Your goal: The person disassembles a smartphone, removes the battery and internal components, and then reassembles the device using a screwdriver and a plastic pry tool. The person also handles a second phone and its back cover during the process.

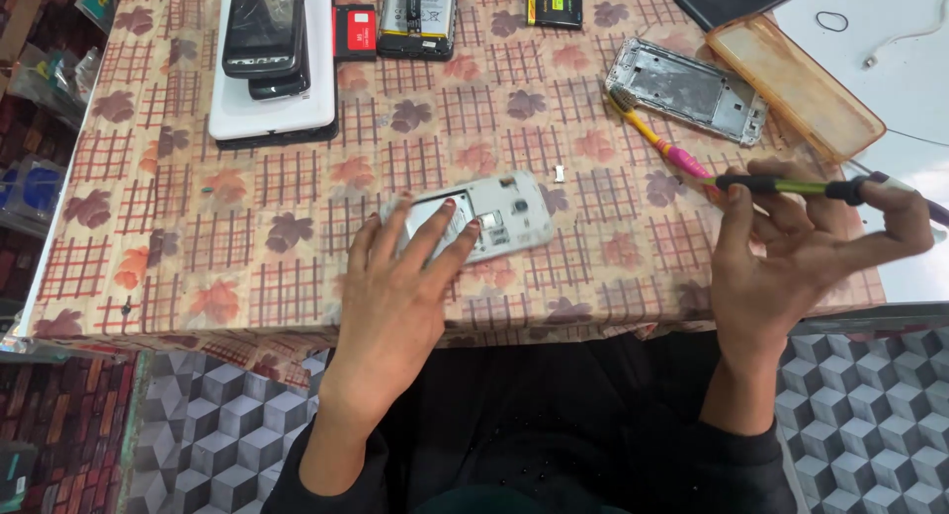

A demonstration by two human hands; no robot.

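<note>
**Inspector:** State what each hand has.

**Me:** My left hand (395,277) lies flat, fingers spread and extended, pressing on the opened white phone (494,215) near the table's front edge. Its back cover is off and the inner face is up. I judge that the flat press is what stops it sliding on the patterned tablecloth (198,257). Nothing is gripped; the fingers only bear down.

**Inspector:** And the right?

**Me:** My right hand (791,257) is lifted off the table at 3 o'clock from the phone. Its fingers are curled loosely, with the fingertips pinching a slim green-shafted screwdriver (791,187) held roughly level, tip toward the phone. The tool is apart from the phone, not touching.

**Inspector:** Surroundings?

**Me:** At 1 o'clock from the phone, a yellow-and-pink toothbrush (657,138) lies beside a bare metal phone frame (687,89); beyond that is an orange transparent case (796,84). At 11 o'clock, two dark handsets are stacked on a white tablet (272,109). At 12 o'clock sit a red battery (354,32), an opened phone body (417,18) and a black-and-yellow battery (554,6). A small white part (560,174) lies just beside the phone's upper right corner.

**Inspector:** Obstructions?

**Me:** My own left fingers cover the phone's left half. The toothbrush handle lies near the screwdriver's line.
</note>
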